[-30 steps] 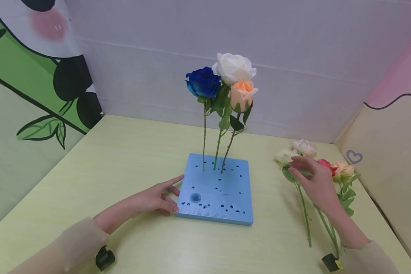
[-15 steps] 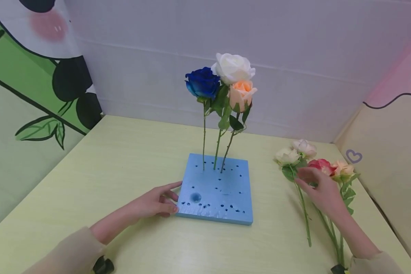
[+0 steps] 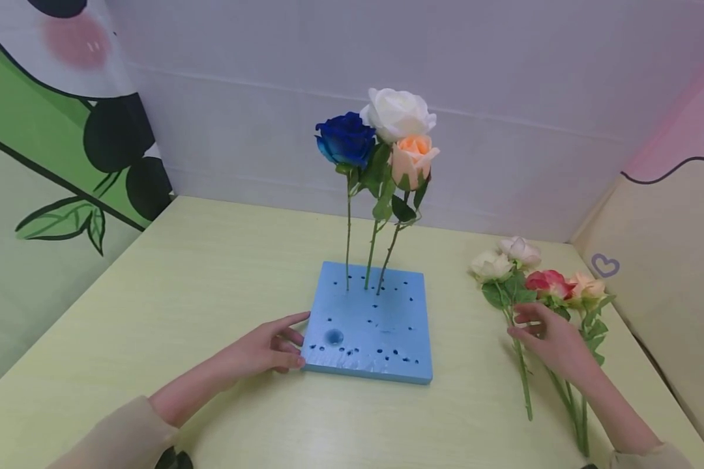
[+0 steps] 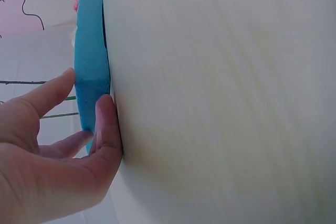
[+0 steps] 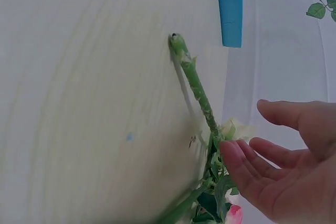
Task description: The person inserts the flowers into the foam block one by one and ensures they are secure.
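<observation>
My left hand [image 3: 264, 347] rests at the left edge of a light blue foam block [image 3: 358, 306] full of holes. In the left wrist view its fingertips touch the block's side. Standing in the block are a blue rose [image 3: 345, 139], a white rose [image 3: 399, 114] and a peach rose [image 3: 413, 161]. On the right my right hand [image 3: 557, 342] hovers beside the stem of a cream rose [image 3: 491, 266] lying on the table. Thumb and fingers are apart; in the right wrist view, fingertips come right up to a green stem [image 5: 197, 85].
A pale pink rose [image 3: 520, 251], a red rose [image 3: 548, 284] and another peach rose [image 3: 588, 288] lie around the right hand, stems toward the front. A pale wall cloth [image 3: 258, 143] stands behind the table [image 3: 229, 260], with painted panels at both sides.
My right hand has moved down from the rose heads to beside the cream rose's stem, uncovering the red rose. The left hand stays at the block's edge, with only a slight shift.
</observation>
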The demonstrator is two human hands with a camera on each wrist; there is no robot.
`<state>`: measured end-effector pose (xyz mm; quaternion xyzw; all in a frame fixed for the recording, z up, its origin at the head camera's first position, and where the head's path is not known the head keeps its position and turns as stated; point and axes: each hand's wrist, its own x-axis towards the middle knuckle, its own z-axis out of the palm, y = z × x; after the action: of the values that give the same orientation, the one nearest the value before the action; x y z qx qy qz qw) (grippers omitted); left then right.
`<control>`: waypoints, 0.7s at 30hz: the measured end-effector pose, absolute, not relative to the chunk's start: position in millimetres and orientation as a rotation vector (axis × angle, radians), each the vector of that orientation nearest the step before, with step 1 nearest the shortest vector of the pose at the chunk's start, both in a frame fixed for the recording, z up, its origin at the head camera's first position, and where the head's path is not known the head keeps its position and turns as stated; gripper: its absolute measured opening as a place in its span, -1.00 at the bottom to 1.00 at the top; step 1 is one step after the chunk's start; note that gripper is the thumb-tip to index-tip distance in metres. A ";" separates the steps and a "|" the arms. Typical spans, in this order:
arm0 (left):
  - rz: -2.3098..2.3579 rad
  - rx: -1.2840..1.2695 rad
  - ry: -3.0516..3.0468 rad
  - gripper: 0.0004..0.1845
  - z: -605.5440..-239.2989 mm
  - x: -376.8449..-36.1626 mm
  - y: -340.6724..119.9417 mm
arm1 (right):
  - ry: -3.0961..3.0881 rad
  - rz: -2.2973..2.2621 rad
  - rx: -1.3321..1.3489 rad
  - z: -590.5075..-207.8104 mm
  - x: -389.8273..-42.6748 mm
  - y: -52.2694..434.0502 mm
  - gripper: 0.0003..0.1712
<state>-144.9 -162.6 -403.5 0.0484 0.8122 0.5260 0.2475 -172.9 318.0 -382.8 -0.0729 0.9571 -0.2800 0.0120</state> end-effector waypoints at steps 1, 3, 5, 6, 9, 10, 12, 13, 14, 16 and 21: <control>1.439 0.125 2.216 -0.12 -403.3 -144.2 -162.2 | 2.963 -0.875 -0.219 -383.2 -172.5 318.5 -0.39; 1.450 0.118 2.217 -0.12 -402.9 -142.8 -161.5 | 2.937 -0.870 -0.207 -384.2 -171.9 319.5 -0.36; 1.461 0.113 2.215 -0.12 -402.3 -141.7 -160.9 | 2.913 -0.874 -0.200 -385.3 -171.6 320.9 -0.34; 1.468 0.112 2.212 -0.12 -402.2 -141.3 -160.7 | 2.901 -0.880 -0.198 -385.9 -171.4 321.6 -0.34; 1.487 0.125 2.202 -0.13 -401.5 -140.2 -160.4 | 2.868 -0.896 -0.201 -388.2 -171.7 324.8 -0.32; 1.494 0.127 2.198 -0.13 -401.4 -140.0 -160.4 | 2.849 -0.908 -0.199 -388.9 -171.7 325.6 -0.31; 1.507 0.135 2.190 -0.12 -401.5 -139.6 -160.5 | 2.811 -0.917 -0.188 -390.3 -171.9 327.3 -0.31; 1.512 0.139 2.188 -0.12 -401.6 -139.5 -160.7 | 2.793 -0.921 -0.181 -390.9 -172.3 328.1 -0.30; 1.517 0.144 2.185 -0.12 -401.6 -139.5 -161.0 | 2.770 -0.932 -0.171 -391.4 -172.5 328.8 -0.31; 1.526 0.151 2.175 -0.13 -402.1 -139.6 -161.7 | 2.739 -0.944 -0.174 -392.1 -173.1 330.2 -0.32; 1.527 0.153 2.161 -0.16 -404.4 -140.8 -163.7 | 2.677 -1.002 -0.196 -394.2 -175.5 334.2 -0.38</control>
<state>-140.8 -163.7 -404.4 0.0559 0.7909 0.5587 0.2433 -175.5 334.2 -394.2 -0.0676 0.9255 -0.3464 0.1379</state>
